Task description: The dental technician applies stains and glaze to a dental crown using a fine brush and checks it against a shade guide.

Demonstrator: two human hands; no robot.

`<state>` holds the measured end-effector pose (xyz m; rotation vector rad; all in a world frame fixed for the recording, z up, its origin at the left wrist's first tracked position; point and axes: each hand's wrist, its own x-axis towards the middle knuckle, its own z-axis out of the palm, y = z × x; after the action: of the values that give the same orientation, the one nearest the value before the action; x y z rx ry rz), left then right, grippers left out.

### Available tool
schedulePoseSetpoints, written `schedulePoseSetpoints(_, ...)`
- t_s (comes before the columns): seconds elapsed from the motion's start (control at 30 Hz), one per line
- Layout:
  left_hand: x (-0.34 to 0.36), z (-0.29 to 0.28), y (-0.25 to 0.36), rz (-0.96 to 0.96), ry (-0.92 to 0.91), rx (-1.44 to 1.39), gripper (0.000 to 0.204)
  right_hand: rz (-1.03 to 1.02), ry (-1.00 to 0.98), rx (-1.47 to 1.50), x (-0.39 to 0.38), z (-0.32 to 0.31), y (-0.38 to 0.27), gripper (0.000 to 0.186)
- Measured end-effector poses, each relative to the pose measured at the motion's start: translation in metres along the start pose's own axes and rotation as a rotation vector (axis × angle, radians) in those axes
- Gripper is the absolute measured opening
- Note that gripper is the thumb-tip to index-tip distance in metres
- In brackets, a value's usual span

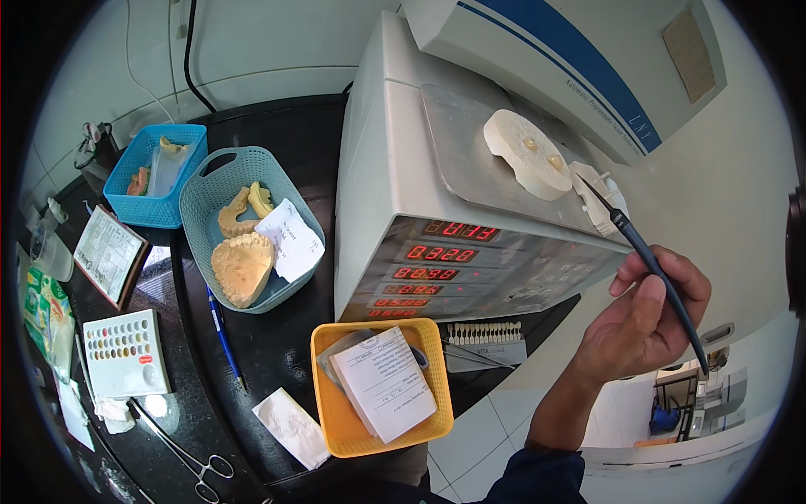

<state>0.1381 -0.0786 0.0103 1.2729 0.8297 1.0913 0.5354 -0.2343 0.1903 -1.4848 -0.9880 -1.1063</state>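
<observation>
Tool (pixel 643 249), held by the right hand (pixel 642 323), is slanted up-left, tip right of the disc (pixel 525 158); contact unclear, left hand unseen.

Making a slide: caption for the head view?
Right hand holding a dark pointed tool near a pale disc on a metal plate.

A dental laboratory, shown by its tooth work. On a glossy black bench (pixel 281 139), a tan plaster tooth cast (pixel 243 270) sits in a teal perforated plastic basket (pixel 196 210). Nearby are a white palette with rows of coloured round wells (pixel 123 353) and a shade guide lined with tooth-shaped tabs (pixel 484 353). A boxy off-white machine with red digital readouts (pixel 375 185) bears a round white disc (pixel 522 160) holding small tooth-coloured pieces (pixel 554 161).
</observation>
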Motion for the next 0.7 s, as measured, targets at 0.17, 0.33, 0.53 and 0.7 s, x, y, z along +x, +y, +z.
schedulePoseSetpoints(0.17, 0.013, -0.030, 0.007, -1.032, -0.070, -0.343, 0.006, 0.003, -0.022, -0.042, 0.004, 0.006, 0.000, 0.015)
schedulePoseSetpoints(0.33, 0.022, -0.028, 0.011, -1.080, -0.226, -0.415, 0.018, -0.001, -0.047, -0.064, 0.004, 0.007, -0.001, 0.015)
schedulePoseSetpoints(0.53, 0.020, -0.026, 0.010, -1.181, -0.187, -0.315, 0.032, 0.048, -0.038, -0.049, 0.004, 0.005, 0.002, 0.019)
schedulePoseSetpoints(0.7, 0.015, -0.052, -0.011, -1.165, -0.283, -0.482, 0.032, 0.054, -0.039, -0.064, 0.006, 0.008, 0.003, 0.019)
